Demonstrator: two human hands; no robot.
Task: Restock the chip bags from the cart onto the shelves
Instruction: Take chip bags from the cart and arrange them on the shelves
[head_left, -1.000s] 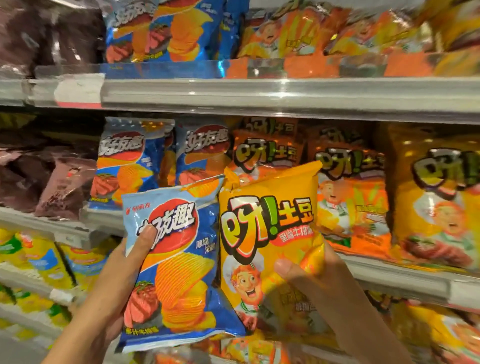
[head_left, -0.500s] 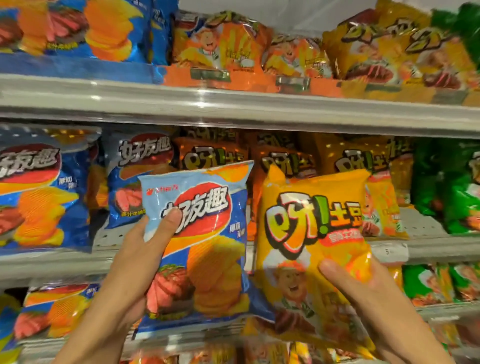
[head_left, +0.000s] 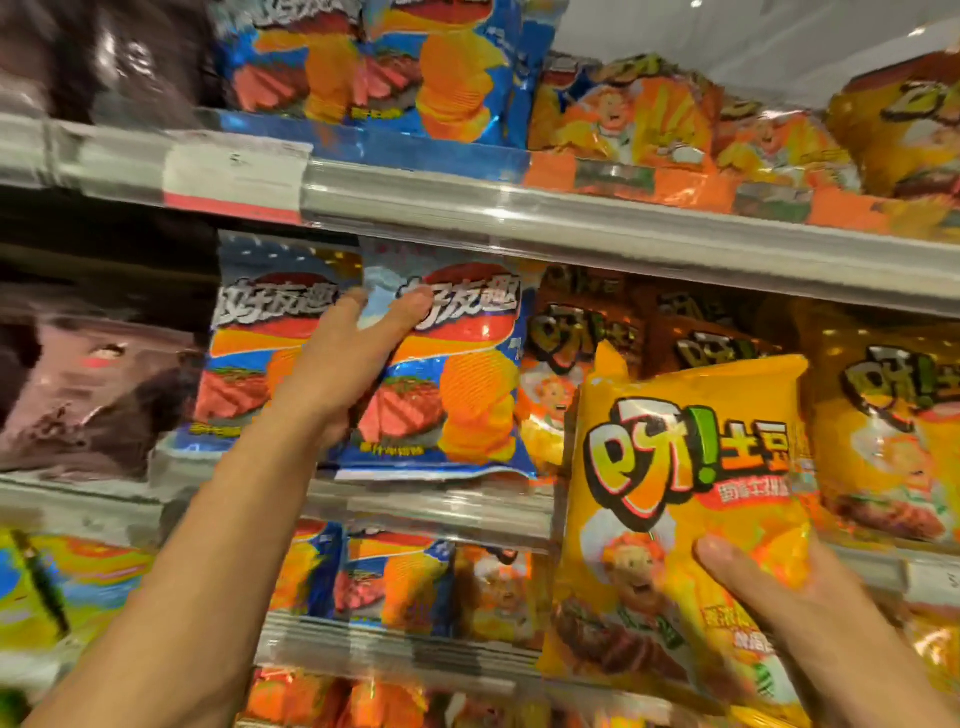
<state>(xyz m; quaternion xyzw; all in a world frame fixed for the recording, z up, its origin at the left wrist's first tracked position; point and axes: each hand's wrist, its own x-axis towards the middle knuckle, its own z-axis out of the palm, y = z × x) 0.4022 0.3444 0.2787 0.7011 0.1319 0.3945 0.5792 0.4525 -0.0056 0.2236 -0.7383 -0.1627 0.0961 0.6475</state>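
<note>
Left hand (head_left: 343, 364) presses blue bag (head_left: 447, 374) among shelf (head_left: 415, 506) bags

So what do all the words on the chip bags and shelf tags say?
"好友趣": big white letters on the blue bag in the left hand.
"好友趣": partly hidden, on the shelved blue bag beside it.
"呀!土豆": on the yellow bag in the right hand.
"呀!": partly showing on the orange bags behind.
Smaller print on all bags: too blurred to read.
Shelf tag: too blurred to read.
</note>
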